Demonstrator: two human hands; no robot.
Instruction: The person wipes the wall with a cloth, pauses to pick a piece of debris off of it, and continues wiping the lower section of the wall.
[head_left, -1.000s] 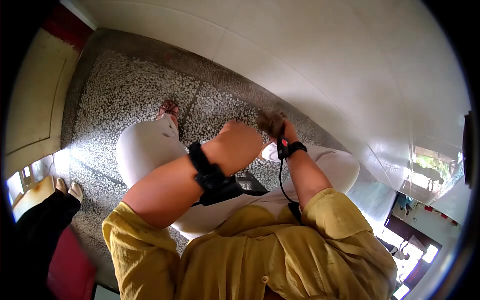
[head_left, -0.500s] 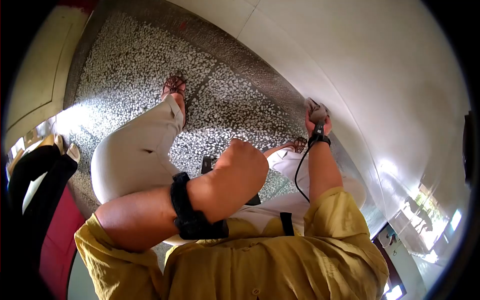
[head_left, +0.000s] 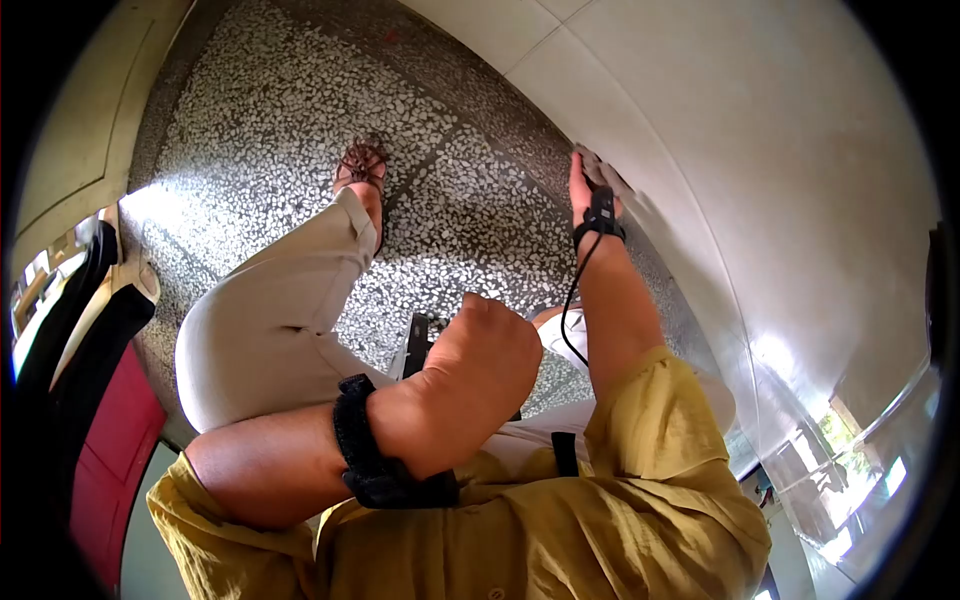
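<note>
My right hand (head_left: pixel 584 198) reaches forward to the pale wall (head_left: pixel 690 160), its fingers around a grey-brown cloth (head_left: pixel 605 168) pressed at the wall's lower part. Part of the cloth and most of the fingers are hidden behind the wrist. A black device (head_left: pixel 600 210) with a cable is strapped at that wrist. Close to my body, my left hand (head_left: pixel 480 345) is closed, with its back towards me. The curled fingers are out of sight, so I cannot make out what they hold, if anything. A black strap (head_left: pixel 355 430) circles the left forearm, and a dark device (head_left: pixel 415 345) shows beside the hand.
Speckled stone floor (head_left: pixel 290 110) with a dark border meets the wall. My sandalled foot (head_left: pixel 362 170) stands ahead. At left are a cream panel (head_left: pixel 75 130), dark furniture-like shapes (head_left: pixel 100 340) and a red surface (head_left: pixel 118 440). Shiny reflections show on the wall's right side.
My right hand has moved forward and slightly left along the wall with the cloth. My left hand stays closed in nearly the same place. The view has shifted a little.
</note>
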